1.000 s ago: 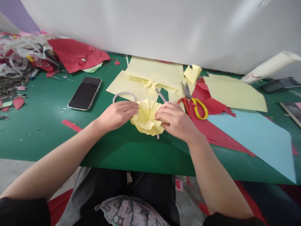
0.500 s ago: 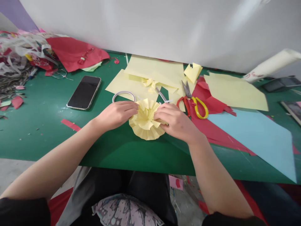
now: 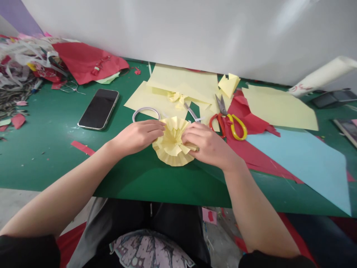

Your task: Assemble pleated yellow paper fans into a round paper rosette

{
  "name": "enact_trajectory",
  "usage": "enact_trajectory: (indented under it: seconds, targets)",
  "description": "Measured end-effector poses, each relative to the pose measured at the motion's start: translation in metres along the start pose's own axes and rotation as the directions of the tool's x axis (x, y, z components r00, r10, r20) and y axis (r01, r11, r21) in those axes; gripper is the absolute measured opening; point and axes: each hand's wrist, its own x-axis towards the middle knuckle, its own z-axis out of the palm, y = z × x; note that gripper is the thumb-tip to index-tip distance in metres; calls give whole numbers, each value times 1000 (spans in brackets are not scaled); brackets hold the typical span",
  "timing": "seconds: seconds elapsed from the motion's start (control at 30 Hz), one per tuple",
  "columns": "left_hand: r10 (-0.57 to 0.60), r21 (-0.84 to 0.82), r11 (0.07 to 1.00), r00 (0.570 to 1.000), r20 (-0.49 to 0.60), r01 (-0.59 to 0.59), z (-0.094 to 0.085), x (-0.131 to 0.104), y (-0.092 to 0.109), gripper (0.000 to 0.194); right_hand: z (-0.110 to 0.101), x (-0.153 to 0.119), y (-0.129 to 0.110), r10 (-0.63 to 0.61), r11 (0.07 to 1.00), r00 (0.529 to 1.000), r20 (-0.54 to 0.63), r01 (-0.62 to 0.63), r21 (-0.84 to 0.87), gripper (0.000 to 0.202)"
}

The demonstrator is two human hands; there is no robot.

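Note:
Between my hands is a pleated, layered yellow paper flower (image 3: 175, 143), its folded centre facing up near the table's front edge. My left hand (image 3: 141, 136) pinches its left rim with curled fingers. On the right side, my right hand (image 3: 208, 143) grips the pleats, thumb below and fingers above. Part of the rim is hidden under both hands. Just behind the left hand lies a roll of tape (image 3: 146, 109), partly covered. A pair of scissors (image 3: 226, 117) with one red and one yellow handle rests behind my right hand.
Behind the flower are yellow paper sheets (image 3: 182, 80) and a metal blade-like strip (image 3: 192, 112). A phone (image 3: 99, 109) lies left. Blue paper (image 3: 304, 156) and red paper (image 3: 251, 154) spread right. Scraps and ribbons (image 3: 25, 67) pile at far left; a white roll (image 3: 323, 76) leans far right.
Almost nothing differs. Both hands stay on the paper flower, with the right fingers shifted very slightly on its pleats; the whole view has moved a little.

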Motion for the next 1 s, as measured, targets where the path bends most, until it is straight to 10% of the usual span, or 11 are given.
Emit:
enact_trajectory:
  seconds: [0.57, 1.0]
  targets:
    - [-100, 96, 989, 984, -145, 114, 4, -1, 0, 15, 5, 1, -2, -96, 957, 981, -168, 44, -287, 17]
    - [-20, 206, 973, 929, -369, 103, 2, 1, 6, 20, 10, -3, -4, -244, 879, 832, -498, -28, -476, 22]
